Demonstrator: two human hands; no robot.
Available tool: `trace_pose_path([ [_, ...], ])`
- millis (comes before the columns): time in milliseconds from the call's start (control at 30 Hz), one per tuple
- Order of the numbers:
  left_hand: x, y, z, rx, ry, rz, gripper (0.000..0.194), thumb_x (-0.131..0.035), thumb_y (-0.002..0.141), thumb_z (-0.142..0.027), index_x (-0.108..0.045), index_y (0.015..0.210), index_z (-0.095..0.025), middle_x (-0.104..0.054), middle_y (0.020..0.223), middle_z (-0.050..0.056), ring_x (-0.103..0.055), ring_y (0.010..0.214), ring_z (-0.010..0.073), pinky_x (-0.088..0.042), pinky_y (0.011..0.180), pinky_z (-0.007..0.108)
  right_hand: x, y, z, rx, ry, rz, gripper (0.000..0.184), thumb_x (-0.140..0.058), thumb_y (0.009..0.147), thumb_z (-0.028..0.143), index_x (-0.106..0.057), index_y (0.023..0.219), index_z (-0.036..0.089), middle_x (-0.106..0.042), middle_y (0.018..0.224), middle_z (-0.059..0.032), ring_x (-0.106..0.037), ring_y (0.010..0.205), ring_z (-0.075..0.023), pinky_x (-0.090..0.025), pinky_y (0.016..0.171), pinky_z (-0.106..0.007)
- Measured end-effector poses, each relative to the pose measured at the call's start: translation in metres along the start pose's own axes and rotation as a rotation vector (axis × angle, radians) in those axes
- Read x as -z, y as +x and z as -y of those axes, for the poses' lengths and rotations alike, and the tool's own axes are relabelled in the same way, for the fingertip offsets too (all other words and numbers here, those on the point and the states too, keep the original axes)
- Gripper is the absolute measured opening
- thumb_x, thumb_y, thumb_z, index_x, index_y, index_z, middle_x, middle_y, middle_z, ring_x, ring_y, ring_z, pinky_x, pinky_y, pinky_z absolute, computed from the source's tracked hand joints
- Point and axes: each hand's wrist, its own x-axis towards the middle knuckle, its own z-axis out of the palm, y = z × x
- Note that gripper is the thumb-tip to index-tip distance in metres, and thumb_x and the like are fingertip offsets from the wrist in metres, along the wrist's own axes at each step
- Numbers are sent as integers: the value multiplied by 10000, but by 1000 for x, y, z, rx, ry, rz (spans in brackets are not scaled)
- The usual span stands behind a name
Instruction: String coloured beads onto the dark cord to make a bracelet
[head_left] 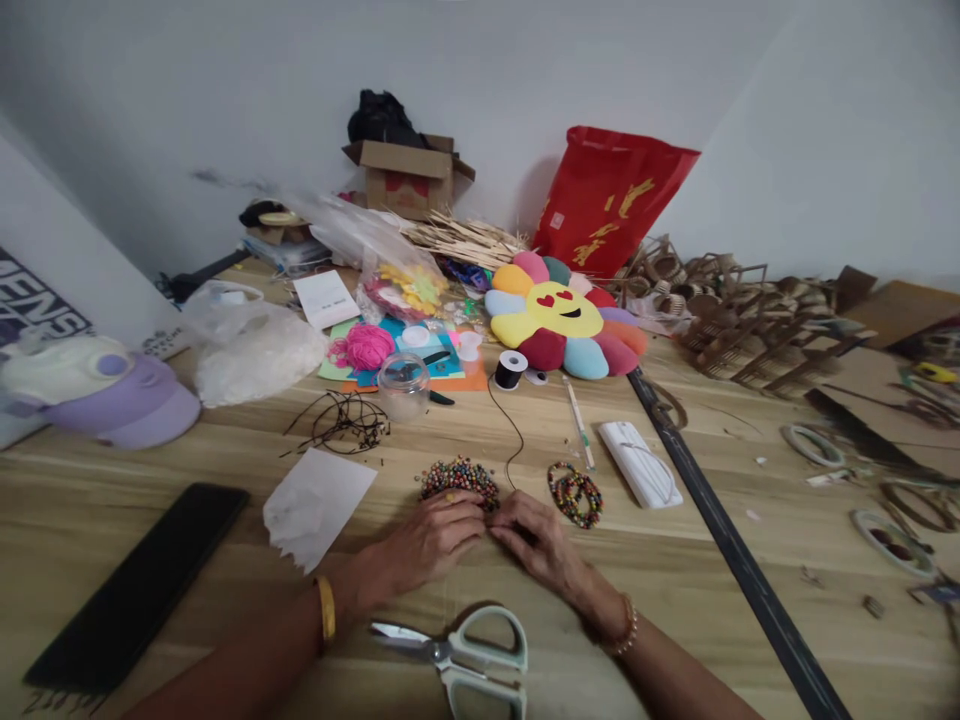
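Note:
My left hand [442, 533] rests at the near edge of a pile of small multicoloured beads [459, 477]. Its fingers are drawn together, and whatever lies between the tips is hidden or too small to name. Close beside it, my right hand [541, 540] is closed in a pinch on a thin black cord [516, 440]. That cord runs back to a white-rimmed spool [511, 370]. Coiled strings of beads [576, 496] lie just right of my right hand. White-handled scissors [457, 652] lie partly spread on the table between my forearms.
Left are torn white paper [319, 510], tangled black cord [349, 425], a clear jar [403, 388] and a black phone-like slab [139, 585]. A flower cushion [562, 312] sits behind the spool. Right are a white power strip [640, 463] and a long dark strip [731, 540].

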Motion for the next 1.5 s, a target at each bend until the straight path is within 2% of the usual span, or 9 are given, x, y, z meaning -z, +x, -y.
trace_pose_path([
  [200,0,2,-1,-20,-5,-93,188,-493,971,-197,-645,1067,-143,-697,1030,58,-569,1122,173,-445,1062,373,-1,-1,3,69,-8,52,130,-536,965,233,-642,899,194,-646,818,-67,-593,765,-174,-496,690,-289],
  [433,6,2,-6,-49,-11,-109,158,-512,955,-158,-669,942,-145,-698,960,56,-566,1117,176,-489,993,329,-2,0,3,77,-17,66,131,-535,963,222,-643,897,192,-641,812,-70,-595,753,-171,-501,665,-281],
  [667,10,4,-4,-13,-22,-111,176,-509,943,-127,-682,921,-145,-699,924,63,-596,1051,178,-496,969,342,-1,0,3,43,-71,40,146,-512,966,201,-658,952,196,-655,834,-79,-601,765,-181,-505,683,-294],
  [900,6,8,-2,-24,-96,-207,218,-482,957,-129,-685,877,-134,-700,865,70,-625,956,177,-521,913,356,-3,1,3,24,-76,20,153,-514,965,212,-663,929,201,-641,861,-85,-590,809,-190,-500,703,-302],
  [1200,5,11,0,2,-160,-285,192,-518,940,-146,-684,847,-124,-709,861,86,-639,908,176,-552,846,339,-6,1,2,-70,18,-13,157,-526,956,264,-618,847,197,-610,791,-56,-563,749,-178,-467,684,-298],
  [1500,6,10,1,60,-138,-260,154,-527,933,-129,-678,899,-130,-702,879,64,-632,894,167,-543,835,324,-5,-3,-4,-309,185,-193,185,-578,920,361,-583,833,198,-596,764,-22,-542,698,-153,-444,622,-241],
])
